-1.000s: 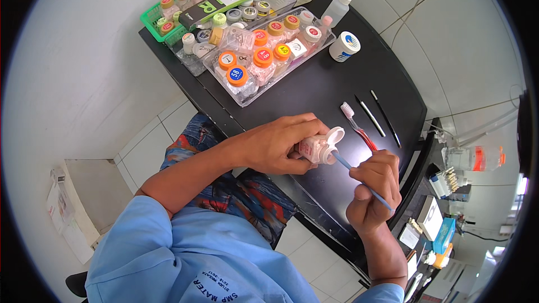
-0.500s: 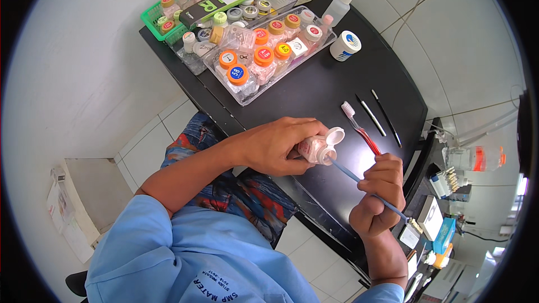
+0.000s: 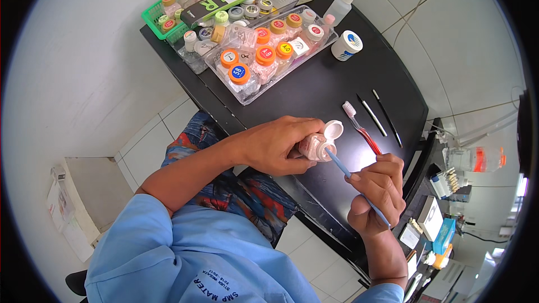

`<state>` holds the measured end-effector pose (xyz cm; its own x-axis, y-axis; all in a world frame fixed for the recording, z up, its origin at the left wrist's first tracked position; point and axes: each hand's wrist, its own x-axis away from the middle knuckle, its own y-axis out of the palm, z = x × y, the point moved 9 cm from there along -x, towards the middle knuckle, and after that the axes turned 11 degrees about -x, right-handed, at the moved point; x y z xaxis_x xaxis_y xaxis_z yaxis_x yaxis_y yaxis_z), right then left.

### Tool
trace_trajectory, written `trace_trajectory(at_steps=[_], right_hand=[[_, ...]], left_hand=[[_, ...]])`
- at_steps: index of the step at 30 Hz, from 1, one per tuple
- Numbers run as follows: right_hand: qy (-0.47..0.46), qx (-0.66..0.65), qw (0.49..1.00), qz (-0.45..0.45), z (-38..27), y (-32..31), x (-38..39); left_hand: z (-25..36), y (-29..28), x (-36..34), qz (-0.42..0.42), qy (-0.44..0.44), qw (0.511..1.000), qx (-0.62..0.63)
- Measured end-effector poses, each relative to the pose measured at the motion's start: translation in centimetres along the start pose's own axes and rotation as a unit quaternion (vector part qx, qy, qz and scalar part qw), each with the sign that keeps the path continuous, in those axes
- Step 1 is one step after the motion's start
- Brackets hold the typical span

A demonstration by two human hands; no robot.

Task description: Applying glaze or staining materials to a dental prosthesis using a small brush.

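My left hand [image 3: 281, 145] is wrapped round a small clear bottle [image 3: 310, 147] of pinkish contents, tilted with its mouth to the right. Its white flip cap [image 3: 333, 129] stands open on the hinge. In my right hand [image 3: 377, 195] is a thin blue-grey stick [image 3: 340, 164], pinched between thumb and fingers. The far tip of the stick is inside the bottle's mouth, so that end is hidden. Just beyond my right knuckles lies a red-handled toothbrush [image 3: 368, 138], its handle end covered by the hand.
On the black table [image 3: 387, 73], a clear tray [image 3: 245, 100] holds several capped jars. Behind it are a green basket [image 3: 150, 21] and a long box [image 3: 227, 3]. A white tub [image 3: 347, 45], a dropper bottle [image 3: 340, 8] and two thin pen-like tools [image 3: 371, 113] are farther right.
The stick has gone further into the bottle's mouth and become steeper. My right fingertips have moved closer to the bottle. My left hand keeps its hold, with the bottle turned slightly.
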<state>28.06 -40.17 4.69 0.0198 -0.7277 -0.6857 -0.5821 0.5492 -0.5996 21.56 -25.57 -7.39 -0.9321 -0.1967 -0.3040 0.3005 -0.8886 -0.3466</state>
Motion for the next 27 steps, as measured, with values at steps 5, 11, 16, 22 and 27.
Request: trace_trajectory(at_steps=[5, 11, 16, 22, 27], right_hand=[[0.008, 0.005, 1.0, -0.008, 0.2, 0.3, 0.0], [0.01, -0.005, 1.0, -0.017, 0.6, 0.7, 0.1], [0.035, -0.004, 0.999, -0.037, 1.3, 1.3, 0.0], [0.046, -0.049, 0.997, -0.028, 1.6, 1.1, 0.2], [0.079, -0.086, 0.993, 0.033, 2.5, 0.1, 0.5]], left_hand=[[0.2, -0.1, 0.0, 0.0, 0.007, 1.0, -0.011], [0.2, 0.1, 0.0, -0.031, -0.029, 0.999, 0.0], [0.2, 0.2, 0.0, -0.037, -0.023, 0.999, -0.003], [0.3, 0.2, 0.1, -0.048, -0.031, 0.998, -0.003], [0.5, 0.1, 0.0, -0.038, -0.027, 0.999, -0.003]])
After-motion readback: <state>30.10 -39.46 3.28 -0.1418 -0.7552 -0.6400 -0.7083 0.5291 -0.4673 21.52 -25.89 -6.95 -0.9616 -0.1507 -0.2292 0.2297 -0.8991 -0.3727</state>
